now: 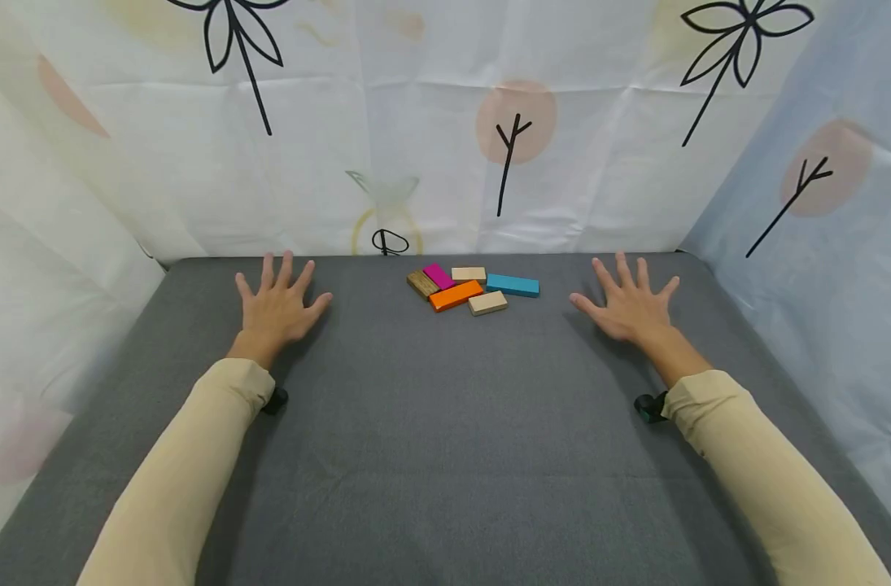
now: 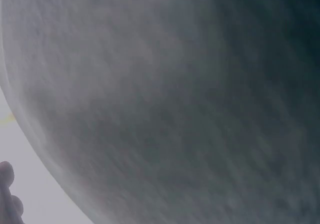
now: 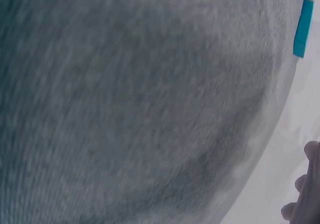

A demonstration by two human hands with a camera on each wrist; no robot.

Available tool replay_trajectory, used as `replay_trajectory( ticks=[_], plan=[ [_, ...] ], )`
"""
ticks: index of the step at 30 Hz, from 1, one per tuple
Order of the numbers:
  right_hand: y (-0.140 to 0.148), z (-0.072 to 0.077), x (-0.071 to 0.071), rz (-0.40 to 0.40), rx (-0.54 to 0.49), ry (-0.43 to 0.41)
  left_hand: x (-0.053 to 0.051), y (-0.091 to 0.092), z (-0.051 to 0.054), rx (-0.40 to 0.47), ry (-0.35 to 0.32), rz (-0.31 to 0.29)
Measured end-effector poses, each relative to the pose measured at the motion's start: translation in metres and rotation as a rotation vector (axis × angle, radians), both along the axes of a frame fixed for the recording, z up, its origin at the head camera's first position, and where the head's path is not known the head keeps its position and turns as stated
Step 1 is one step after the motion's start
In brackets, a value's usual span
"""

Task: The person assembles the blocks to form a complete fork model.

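Several small rectangular blocks lie together near the back of the grey table: a brown block [image 1: 422,284], a magenta block [image 1: 438,276], an orange block [image 1: 456,295], a blue block [image 1: 513,285], a pale wooden block [image 1: 468,274] behind and another pale block [image 1: 487,303] in front. To their left, my left hand [image 1: 275,309] is spread with its fingers straight, holding nothing. My right hand [image 1: 628,305] is spread likewise on the other side, nearest the blue block. In the right wrist view, the blue block [image 3: 303,29] shows at the upper edge, fingertips [image 3: 301,184] below it.
A grey cloth covers the table [image 1: 445,423]. Behind it hangs a white curtain [image 1: 430,122] with leaf and tree drawings, and similar fabric runs along both sides. Dark wrist devices show at both cuffs. Mostly blurred grey cloth fills both wrist views.
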State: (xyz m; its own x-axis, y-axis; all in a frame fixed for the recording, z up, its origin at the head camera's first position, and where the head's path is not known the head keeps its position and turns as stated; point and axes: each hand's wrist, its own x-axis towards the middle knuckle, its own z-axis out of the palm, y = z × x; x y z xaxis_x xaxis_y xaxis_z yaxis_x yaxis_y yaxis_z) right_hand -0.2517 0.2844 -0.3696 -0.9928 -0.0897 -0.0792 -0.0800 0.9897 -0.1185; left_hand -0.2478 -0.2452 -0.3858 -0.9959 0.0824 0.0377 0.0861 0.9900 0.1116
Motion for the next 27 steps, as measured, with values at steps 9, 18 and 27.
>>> replay_trajectory(
  ticks=[9, 18, 27],
  plan=[
    [-0.024, -0.002, 0.003, 0.072, -0.010, -0.019, -0.003, 0.028, 0.000, -0.022, -0.002, -0.058],
    [-0.043, -0.009, 0.001, 0.161, 0.007, -0.028, -0.003, 0.060, -0.003, -0.063, -0.006, -0.128],
    [-0.062, -0.014, 0.007, 0.264, 0.027, -0.064, -0.003, 0.083, -0.002, -0.070, -0.016, -0.203]
  ],
)
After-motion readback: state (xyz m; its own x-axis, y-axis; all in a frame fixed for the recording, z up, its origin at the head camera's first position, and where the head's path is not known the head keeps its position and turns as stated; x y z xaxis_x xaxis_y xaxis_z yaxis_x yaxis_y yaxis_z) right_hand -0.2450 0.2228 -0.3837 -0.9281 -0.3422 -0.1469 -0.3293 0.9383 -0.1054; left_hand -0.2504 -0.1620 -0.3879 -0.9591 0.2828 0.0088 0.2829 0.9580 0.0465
